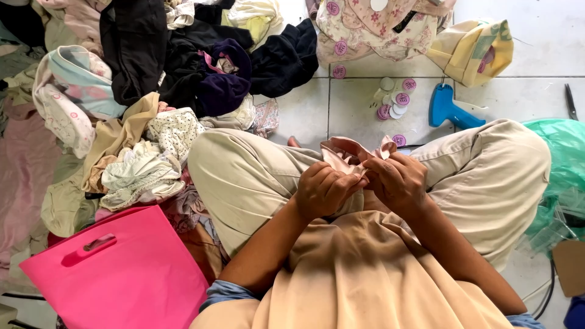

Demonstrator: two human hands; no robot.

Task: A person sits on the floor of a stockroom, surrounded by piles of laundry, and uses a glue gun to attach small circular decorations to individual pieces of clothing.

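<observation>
White floor tiles [536, 49] lie beyond both hands. Left hand [323, 190] and right hand [399, 181] pinch a small pink cloth [342, 155]; keep fingers close and tight.

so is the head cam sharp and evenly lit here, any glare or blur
Head view: soft, even daylight, no hard shadows; both hands, left hand and right hand, look sharp on the pale pink cloth; white floor tiles run bright, near washed out; edges bow slightly.
</observation>
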